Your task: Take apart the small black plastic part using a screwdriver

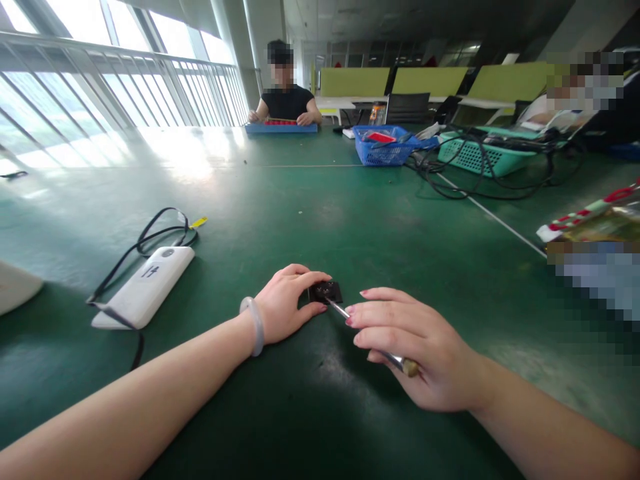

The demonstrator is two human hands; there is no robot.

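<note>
Since the black block might slide, the left hand pinches it while the right hand grips a metal tool

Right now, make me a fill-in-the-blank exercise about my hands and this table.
1. The hand holding the tool is your ____ one.
2. The block by the tool's tip is coloured ____.
3. Between left and right, the bracelet is on your ____.
4. The table is coloured ____.
Missing words: right; black; left; green.

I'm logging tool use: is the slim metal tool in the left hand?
No, the right hand holds the slim metal tool, while the left hand holds the small black block.
</note>
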